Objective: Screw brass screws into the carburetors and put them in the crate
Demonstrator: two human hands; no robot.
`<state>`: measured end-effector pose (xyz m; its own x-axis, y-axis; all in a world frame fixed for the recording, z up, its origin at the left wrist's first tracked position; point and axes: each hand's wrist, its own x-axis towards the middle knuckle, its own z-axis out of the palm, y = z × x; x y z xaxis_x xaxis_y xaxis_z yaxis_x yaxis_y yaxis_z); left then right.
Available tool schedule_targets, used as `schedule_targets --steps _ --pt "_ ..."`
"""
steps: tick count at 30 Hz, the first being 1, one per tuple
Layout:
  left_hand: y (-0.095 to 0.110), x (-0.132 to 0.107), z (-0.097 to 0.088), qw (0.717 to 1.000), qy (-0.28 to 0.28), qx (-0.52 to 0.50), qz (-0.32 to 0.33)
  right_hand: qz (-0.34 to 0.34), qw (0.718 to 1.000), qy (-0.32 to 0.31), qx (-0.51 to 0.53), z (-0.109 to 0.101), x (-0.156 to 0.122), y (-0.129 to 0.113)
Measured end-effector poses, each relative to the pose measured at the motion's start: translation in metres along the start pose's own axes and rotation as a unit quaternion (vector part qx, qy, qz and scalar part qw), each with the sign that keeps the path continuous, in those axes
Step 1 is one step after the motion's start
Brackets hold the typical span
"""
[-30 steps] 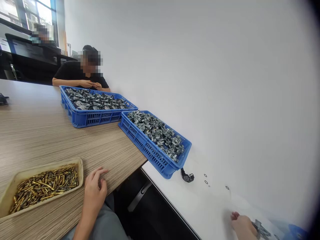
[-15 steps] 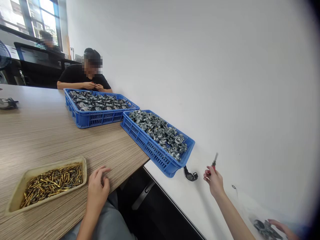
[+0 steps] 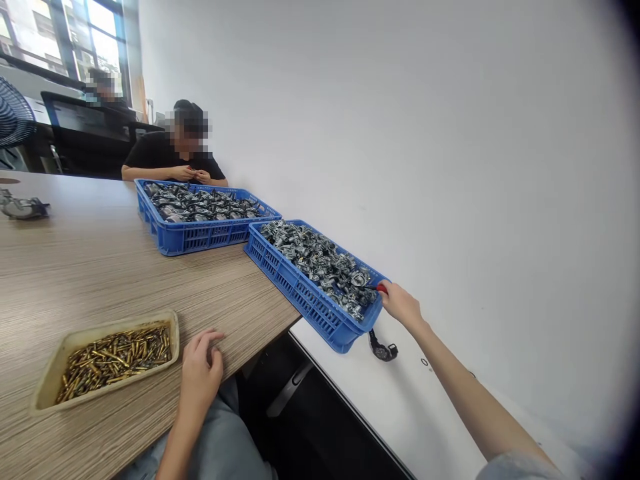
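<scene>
Gripping a red-handled tool [image 3: 382, 289] in my right hand [image 3: 401, 303], at the 4 o'clock end of the blue crate [image 3: 313, 304] full of metal parts [image 3: 320, 263], probably parked there for easy reach. My left hand [image 3: 203, 363] is relaxed, nothing in it; the tray [image 3: 175, 337] at its 9 o'clock likely stops the brass bits [image 3: 117, 357] rolling off the table [image 3: 215, 280]. Can't tell what the tool's tip touches, and some fingers are hidden.

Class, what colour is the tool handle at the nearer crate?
Red; the tool handle shows best in the head view.
</scene>
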<state>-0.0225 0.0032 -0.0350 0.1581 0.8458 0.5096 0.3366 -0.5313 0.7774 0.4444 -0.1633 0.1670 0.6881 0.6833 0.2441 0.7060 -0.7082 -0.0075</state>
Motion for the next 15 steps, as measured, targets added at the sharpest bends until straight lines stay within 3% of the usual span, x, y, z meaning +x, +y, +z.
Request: schedule_targets --steps 11,15 --pt "0.000 -0.002 0.001 1.000 -0.006 0.002 0.002 -0.039 0.985 -0.122 -0.115 0.024 0.060 -0.005" --pt "0.001 -0.002 0.000 1.000 -0.011 0.005 0.002 -0.061 0.985 -0.107 -0.123 0.031 0.085 -0.008"
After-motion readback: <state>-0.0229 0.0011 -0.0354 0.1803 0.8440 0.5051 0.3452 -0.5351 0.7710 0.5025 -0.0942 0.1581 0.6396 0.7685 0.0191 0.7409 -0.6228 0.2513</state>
